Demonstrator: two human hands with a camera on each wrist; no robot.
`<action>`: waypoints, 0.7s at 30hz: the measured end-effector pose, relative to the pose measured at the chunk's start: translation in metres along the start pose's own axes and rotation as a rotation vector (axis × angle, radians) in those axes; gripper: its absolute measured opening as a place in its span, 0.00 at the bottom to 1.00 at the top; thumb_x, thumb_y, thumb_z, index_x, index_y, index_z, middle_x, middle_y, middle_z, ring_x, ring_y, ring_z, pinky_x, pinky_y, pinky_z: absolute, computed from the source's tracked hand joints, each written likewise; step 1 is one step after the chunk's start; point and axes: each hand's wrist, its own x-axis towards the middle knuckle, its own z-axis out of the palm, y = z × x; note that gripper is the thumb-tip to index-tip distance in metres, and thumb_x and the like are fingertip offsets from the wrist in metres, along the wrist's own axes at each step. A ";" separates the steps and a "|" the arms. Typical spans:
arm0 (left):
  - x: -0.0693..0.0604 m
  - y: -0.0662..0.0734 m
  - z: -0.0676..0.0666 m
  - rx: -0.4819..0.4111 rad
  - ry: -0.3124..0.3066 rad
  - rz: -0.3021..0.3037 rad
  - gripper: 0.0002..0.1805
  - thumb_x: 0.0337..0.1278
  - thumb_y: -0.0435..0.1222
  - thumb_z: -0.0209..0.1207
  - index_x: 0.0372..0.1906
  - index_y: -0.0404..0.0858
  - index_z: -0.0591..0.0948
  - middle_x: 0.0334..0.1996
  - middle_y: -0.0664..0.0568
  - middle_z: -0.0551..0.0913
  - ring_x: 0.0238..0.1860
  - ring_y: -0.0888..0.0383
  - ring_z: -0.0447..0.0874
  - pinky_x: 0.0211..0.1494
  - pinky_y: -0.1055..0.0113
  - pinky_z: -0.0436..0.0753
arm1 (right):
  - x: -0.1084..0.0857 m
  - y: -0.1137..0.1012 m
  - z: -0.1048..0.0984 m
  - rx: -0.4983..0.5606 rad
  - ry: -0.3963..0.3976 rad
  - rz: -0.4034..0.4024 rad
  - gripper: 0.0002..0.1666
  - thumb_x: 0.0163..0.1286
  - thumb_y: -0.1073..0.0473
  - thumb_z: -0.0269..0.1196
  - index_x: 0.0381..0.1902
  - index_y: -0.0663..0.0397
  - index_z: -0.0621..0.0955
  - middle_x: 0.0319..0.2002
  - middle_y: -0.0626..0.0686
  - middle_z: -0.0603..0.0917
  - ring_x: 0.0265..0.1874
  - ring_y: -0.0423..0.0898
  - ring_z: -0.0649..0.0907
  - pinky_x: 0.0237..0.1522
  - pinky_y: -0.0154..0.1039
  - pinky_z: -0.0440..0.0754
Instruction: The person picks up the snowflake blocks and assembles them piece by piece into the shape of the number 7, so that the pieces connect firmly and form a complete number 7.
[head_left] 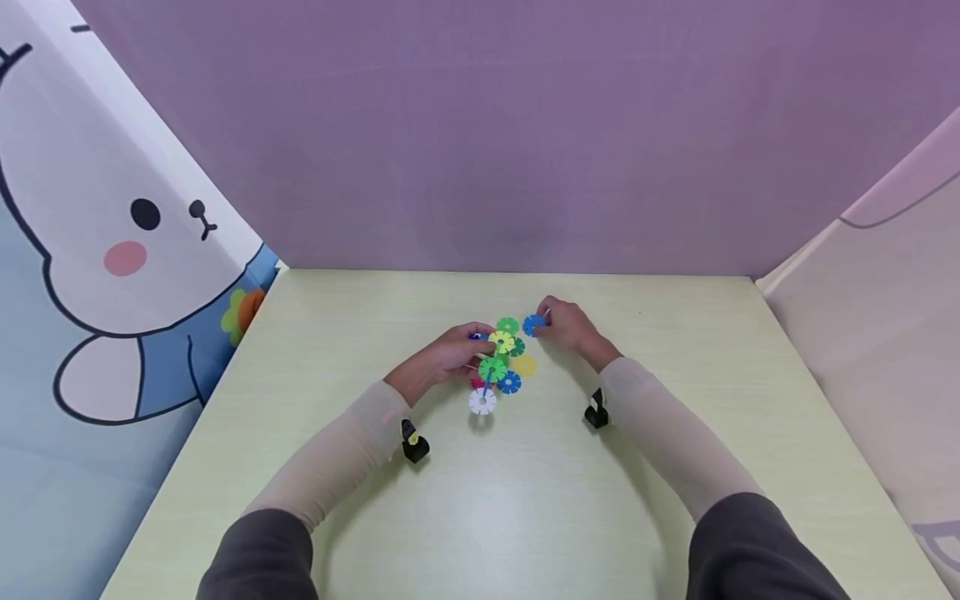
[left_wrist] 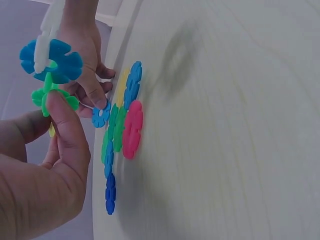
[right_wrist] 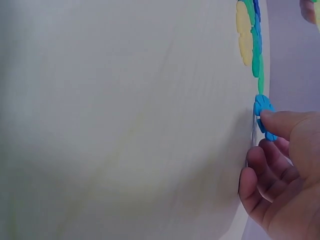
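Note:
My left hand (head_left: 453,350) pinches a joined piece made of slotted plastic snowflake discs. In the left wrist view, its green disc (left_wrist: 70,100) sits by the thumb, with a blue disc (left_wrist: 65,62) and a white disc (left_wrist: 50,25) above it. A yellow disc (head_left: 501,342) in the head view appears to belong to the same piece. Across from it, my right hand (head_left: 572,327) pinches a single blue disc (right_wrist: 263,106) between thumb and finger, close to the tabletop. The left fingers partly hide the joined piece.
Loose discs lie flat beneath and between the hands, among them yellow (head_left: 525,365), blue (head_left: 509,382), pink-red (left_wrist: 132,130), green (head_left: 507,325) and dark blue (left_wrist: 110,195). The pale table (head_left: 480,517) meets a purple panel (head_left: 510,167) at its far edge.

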 end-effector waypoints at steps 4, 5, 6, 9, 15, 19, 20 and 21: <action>0.000 0.001 -0.001 0.007 -0.005 0.005 0.22 0.74 0.39 0.57 0.68 0.51 0.74 0.51 0.47 0.80 0.34 0.57 0.80 0.32 0.70 0.81 | -0.001 0.003 0.000 -0.006 0.004 -0.023 0.18 0.74 0.56 0.64 0.58 0.57 0.78 0.49 0.60 0.85 0.46 0.54 0.82 0.56 0.49 0.82; 0.000 0.001 -0.001 0.008 -0.006 0.005 0.22 0.74 0.39 0.57 0.69 0.52 0.74 0.52 0.47 0.80 0.34 0.57 0.80 0.33 0.70 0.81 | -0.001 0.004 0.000 -0.007 0.008 -0.033 0.18 0.75 0.56 0.63 0.57 0.57 0.78 0.48 0.60 0.85 0.45 0.53 0.82 0.54 0.48 0.83; 0.000 0.001 -0.001 0.008 -0.006 0.005 0.22 0.74 0.39 0.57 0.69 0.52 0.74 0.52 0.47 0.80 0.34 0.57 0.80 0.33 0.70 0.81 | -0.001 0.005 0.000 -0.010 0.012 -0.043 0.17 0.75 0.56 0.63 0.57 0.57 0.79 0.47 0.60 0.85 0.43 0.53 0.82 0.52 0.47 0.83; 0.001 0.001 -0.001 0.002 -0.006 0.003 0.22 0.74 0.39 0.57 0.69 0.53 0.75 0.53 0.47 0.80 0.34 0.57 0.80 0.34 0.69 0.81 | -0.003 0.008 -0.001 -0.004 0.026 -0.071 0.15 0.76 0.57 0.62 0.56 0.58 0.80 0.45 0.60 0.86 0.41 0.52 0.83 0.49 0.46 0.83; 0.002 0.002 -0.001 -0.007 -0.005 0.008 0.21 0.74 0.39 0.57 0.68 0.53 0.75 0.52 0.46 0.81 0.33 0.56 0.79 0.34 0.68 0.81 | -0.009 0.011 -0.002 0.003 0.045 -0.121 0.15 0.76 0.55 0.62 0.52 0.59 0.81 0.45 0.60 0.88 0.43 0.53 0.86 0.48 0.46 0.84; 0.002 0.002 0.000 -0.003 -0.002 0.017 0.22 0.74 0.40 0.57 0.68 0.52 0.74 0.48 0.47 0.81 0.32 0.57 0.78 0.33 0.68 0.81 | -0.014 0.013 -0.003 0.015 0.047 -0.140 0.14 0.75 0.55 0.62 0.50 0.60 0.81 0.42 0.59 0.89 0.37 0.50 0.86 0.39 0.41 0.83; 0.002 0.002 0.000 -0.003 -0.001 0.017 0.22 0.74 0.40 0.57 0.68 0.52 0.74 0.48 0.48 0.81 0.31 0.57 0.78 0.33 0.68 0.81 | -0.015 0.013 -0.002 0.022 0.046 -0.141 0.14 0.75 0.55 0.62 0.50 0.60 0.81 0.41 0.59 0.89 0.36 0.49 0.85 0.38 0.39 0.82; 0.002 0.002 0.000 -0.003 0.000 0.017 0.22 0.74 0.40 0.57 0.68 0.52 0.74 0.47 0.48 0.81 0.31 0.58 0.78 0.32 0.68 0.80 | -0.017 0.013 -0.002 0.028 0.045 -0.142 0.14 0.75 0.55 0.62 0.50 0.60 0.81 0.40 0.59 0.89 0.35 0.49 0.85 0.37 0.38 0.81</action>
